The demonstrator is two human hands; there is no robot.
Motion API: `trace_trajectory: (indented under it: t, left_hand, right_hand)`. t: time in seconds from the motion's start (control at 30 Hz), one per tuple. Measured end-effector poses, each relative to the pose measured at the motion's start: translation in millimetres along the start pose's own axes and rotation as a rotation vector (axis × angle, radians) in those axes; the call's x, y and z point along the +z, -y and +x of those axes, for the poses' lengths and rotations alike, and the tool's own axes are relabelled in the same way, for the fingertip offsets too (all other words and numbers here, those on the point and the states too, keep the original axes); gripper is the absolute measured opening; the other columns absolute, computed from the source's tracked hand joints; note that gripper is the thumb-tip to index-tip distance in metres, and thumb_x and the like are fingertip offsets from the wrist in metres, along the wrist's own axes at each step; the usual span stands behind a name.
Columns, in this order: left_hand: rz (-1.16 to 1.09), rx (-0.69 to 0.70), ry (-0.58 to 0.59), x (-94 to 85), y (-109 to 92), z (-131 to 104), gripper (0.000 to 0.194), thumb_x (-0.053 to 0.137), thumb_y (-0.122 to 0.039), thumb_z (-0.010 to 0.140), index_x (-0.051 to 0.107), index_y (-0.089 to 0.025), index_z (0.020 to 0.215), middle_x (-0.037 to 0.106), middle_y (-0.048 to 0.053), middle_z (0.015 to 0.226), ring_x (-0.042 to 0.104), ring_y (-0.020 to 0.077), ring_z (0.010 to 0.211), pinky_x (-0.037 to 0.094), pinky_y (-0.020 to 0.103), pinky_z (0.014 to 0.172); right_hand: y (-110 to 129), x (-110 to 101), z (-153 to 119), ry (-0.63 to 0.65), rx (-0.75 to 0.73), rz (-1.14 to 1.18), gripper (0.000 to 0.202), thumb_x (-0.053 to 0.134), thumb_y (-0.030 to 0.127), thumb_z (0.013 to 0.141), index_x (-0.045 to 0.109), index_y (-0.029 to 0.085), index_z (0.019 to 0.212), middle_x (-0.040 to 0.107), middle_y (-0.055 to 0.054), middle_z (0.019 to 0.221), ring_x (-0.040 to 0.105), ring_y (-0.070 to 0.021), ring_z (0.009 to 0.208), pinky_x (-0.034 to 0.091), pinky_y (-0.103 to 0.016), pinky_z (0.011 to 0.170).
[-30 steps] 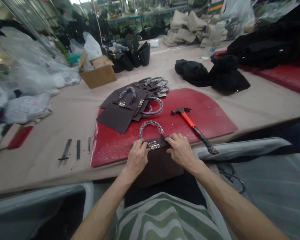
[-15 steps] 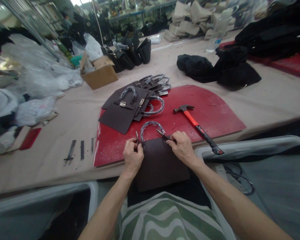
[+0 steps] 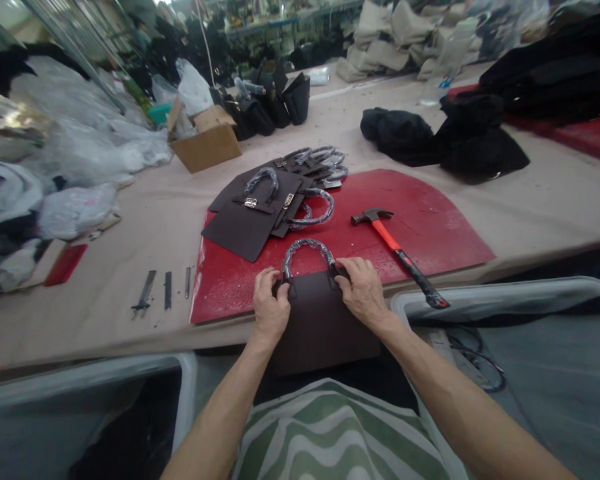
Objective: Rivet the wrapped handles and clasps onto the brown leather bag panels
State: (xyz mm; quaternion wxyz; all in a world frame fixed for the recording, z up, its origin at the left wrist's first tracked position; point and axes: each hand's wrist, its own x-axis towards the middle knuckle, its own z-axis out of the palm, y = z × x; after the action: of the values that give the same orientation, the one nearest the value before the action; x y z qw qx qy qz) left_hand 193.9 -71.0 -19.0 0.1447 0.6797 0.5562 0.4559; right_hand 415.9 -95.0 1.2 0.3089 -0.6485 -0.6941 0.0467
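A dark brown bag panel (image 3: 325, 327) lies at the near edge of the red board (image 3: 405, 200), its lower part reaching over the table edge towards me. Its curved handle (image 3: 307, 245), wrapped in clear plastic, points away from me. My left hand (image 3: 271, 303) pinches the panel's upper left corner by the handle's end. At the upper right corner, my right hand (image 3: 363, 290) grips the panel beside the other handle end. Fingertips partly hide both corners. A claw hammer (image 3: 387, 243) with a red and black handle rests right of the panel.
More brown panels with handles (image 3: 245, 223) are piled on the board's left. Narrow metal tools (image 3: 168, 290) lie left of the board. Beyond stand a cardboard box (image 3: 207, 143) and black cloth pieces (image 3: 445, 137). Grey bins (image 3: 530, 293) flank me below the table edge.
Two narrow metallic strap ends that stuck up at the handle's ends no longer show upright. Both hands have shifted slightly at the corners, and the view has moved a little.
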Motion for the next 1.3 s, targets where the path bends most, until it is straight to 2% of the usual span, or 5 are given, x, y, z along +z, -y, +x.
trace_trajectory:
  t: [0.2, 0.4, 0.9, 1.1, 1.3]
  left_hand:
    - [0.037, 0.14, 0.055, -0.6, 5, -5, 0.019, 0.054, -0.015, 0.093, 0.062, -0.019, 0.109, 0.06, 0.012, 0.122, 0.059, 0.0244, 0.118, 0.051, 0.043, 0.105]
    - [0.067, 0.241, 0.066, 0.3, 12, -12, 0.026, 0.047, -0.016, 0.097, 0.06, -0.016, 0.12, 0.061, 0.015, 0.126, 0.058, 0.0247, 0.122, 0.05, 0.042, 0.107]
    - [0.193, 0.393, -0.002, 11.2, 24, -22, 0.038, 0.044, -0.008, 0.094, 0.056, -0.01, 0.13, 0.064, 0.02, 0.126, 0.054, 0.0293, 0.131, 0.047, 0.049, 0.11]
    - [0.067, 0.282, 0.023, -21.6, 17, -14, 0.028, 0.05, -0.013, 0.095, 0.059, -0.016, 0.122, 0.063, 0.015, 0.124, 0.058, 0.0245, 0.122, 0.051, 0.044, 0.105]
    - [0.308, -0.051, -0.11, -91.6, 76, 22, 0.016, 0.052, -0.019, 0.093, 0.067, -0.017, 0.099, 0.07, 0.009, 0.096, 0.067, 0.0218, 0.092, 0.055, 0.036, 0.086]
  right_hand:
    - [8, -8, -4, 0.121, -0.159, -0.052, 0.046, 0.067, 0.035, 0.086, 0.062, 0.022, 0.13, 0.045, -0.015, 0.145, 0.039, -0.035, 0.131, 0.032, -0.052, 0.108]
    - [15, -3, 3, 0.289, -0.169, -0.119, 0.074, 0.08, 0.055, 0.072, 0.06, 0.022, 0.135, 0.037, -0.017, 0.155, 0.034, -0.0395, 0.136, 0.028, -0.057, 0.109]
    - [22, 3, 2, 0.268, -0.204, -0.123, 0.054, 0.077, 0.04, 0.081, 0.063, 0.022, 0.13, 0.058, -0.008, 0.14, 0.043, -0.0337, 0.128, 0.027, -0.054, 0.112]
    - [15, 2, 3, 0.279, -0.252, -0.123, 0.053, 0.072, 0.043, 0.084, 0.061, 0.023, 0.133, 0.057, -0.008, 0.141, 0.044, -0.0339, 0.127, 0.032, -0.054, 0.109]
    - [-7, 22, 4, 0.094, -0.371, -0.148, 0.047, 0.055, 0.049, 0.091, 0.064, 0.022, 0.129, 0.063, -0.011, 0.134, 0.051, -0.0389, 0.119, 0.038, -0.06, 0.1]
